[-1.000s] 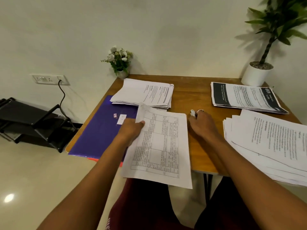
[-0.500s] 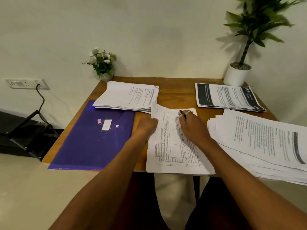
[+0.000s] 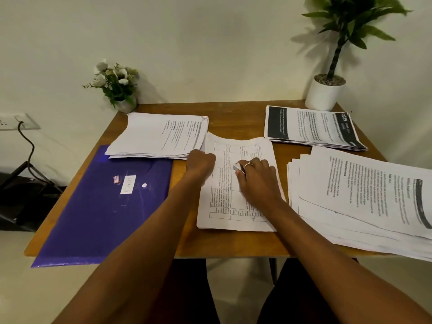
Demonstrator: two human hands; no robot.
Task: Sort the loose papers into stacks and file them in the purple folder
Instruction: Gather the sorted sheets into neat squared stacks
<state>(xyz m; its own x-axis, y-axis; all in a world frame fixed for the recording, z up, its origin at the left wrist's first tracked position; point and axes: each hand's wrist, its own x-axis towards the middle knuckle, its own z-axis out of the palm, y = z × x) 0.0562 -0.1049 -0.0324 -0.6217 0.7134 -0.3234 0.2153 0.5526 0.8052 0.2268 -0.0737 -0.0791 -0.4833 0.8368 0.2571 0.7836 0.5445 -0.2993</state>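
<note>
Stretches the left arm point(image 3: 140, 232) and the right arm point(image 3: 318, 242), both bare, forward from the near side. Curls the left hand point(image 3: 201, 161) into a fist, knuckles up; pinching or not, cannot tell. Lays the right hand point(image 3: 257, 177) palm down, fingers bent, a ring point(image 3: 247, 163) on one.

A small flower pot point(image 3: 121, 102) and a potted plant point(image 3: 324, 94) stand at the wooden table's point(image 3: 233, 244) back corners.
</note>
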